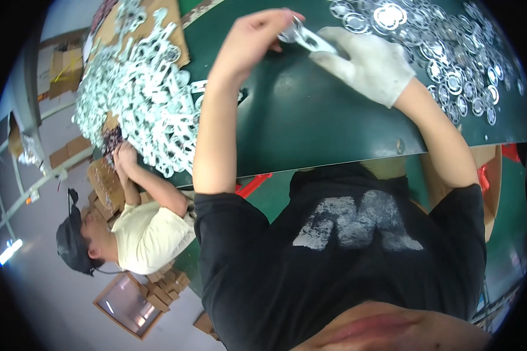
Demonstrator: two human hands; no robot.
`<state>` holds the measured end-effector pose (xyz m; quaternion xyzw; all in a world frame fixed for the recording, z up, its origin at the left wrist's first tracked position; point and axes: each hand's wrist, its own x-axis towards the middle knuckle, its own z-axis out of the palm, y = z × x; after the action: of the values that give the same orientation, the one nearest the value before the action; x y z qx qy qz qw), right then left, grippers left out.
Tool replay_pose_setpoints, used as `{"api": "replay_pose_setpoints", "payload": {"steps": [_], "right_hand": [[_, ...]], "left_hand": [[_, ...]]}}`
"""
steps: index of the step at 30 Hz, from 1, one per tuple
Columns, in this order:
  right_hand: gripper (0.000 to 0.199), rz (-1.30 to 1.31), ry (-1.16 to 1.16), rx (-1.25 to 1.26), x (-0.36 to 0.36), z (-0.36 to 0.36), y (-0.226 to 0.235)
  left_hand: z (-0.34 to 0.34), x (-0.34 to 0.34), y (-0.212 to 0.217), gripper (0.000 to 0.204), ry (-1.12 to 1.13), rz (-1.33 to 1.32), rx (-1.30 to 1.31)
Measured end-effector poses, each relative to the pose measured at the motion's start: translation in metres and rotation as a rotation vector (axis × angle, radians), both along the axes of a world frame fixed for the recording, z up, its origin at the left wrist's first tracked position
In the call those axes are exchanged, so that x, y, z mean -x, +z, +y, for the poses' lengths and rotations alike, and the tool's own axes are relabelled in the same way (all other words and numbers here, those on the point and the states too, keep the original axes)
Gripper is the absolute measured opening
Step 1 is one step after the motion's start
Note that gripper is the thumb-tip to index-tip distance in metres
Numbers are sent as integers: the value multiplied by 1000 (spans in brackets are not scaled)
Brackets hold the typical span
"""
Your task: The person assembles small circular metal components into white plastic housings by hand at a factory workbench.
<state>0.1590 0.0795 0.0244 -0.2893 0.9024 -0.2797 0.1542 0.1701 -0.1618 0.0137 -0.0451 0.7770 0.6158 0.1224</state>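
My bare left hand [250, 42] pinches a small shiny round piece [288, 35] between thumb and fingers, over the far part of the green tabletop. My right hand [372, 69], in a white glove, grips a pale elongated plastic piece [315, 42] with a dark oval opening. The two pieces meet end to end between my hands; whether they are joined I cannot tell. A big heap of similar pale pieces [152, 96] lies to the left. On the right spreads a heap of shiny round pieces [451, 82].
At the left a co-worker [146, 234] in a cap and pale shirt has both hands by the pale heap. The green tabletop [310, 128] ends in a near edge before my body. A cardboard box [487, 193] stands below it at the right.
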Motion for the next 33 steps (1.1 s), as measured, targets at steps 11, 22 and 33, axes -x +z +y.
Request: {"api": "replay_pose_setpoints", "payload": {"steps": [11, 22, 33], "right_hand": [[46, 52, 168, -50, 4, -4, -1], [43, 37, 198, -95, 4, 1, 3], [50, 171, 60, 324, -2, -2, -9]], "left_hand": [[-161, 20, 24, 45, 202, 158, 1199], [-184, -44, 11, 25, 21, 367, 1803], [-84, -36, 63, 25, 229, 736, 1215]]}}
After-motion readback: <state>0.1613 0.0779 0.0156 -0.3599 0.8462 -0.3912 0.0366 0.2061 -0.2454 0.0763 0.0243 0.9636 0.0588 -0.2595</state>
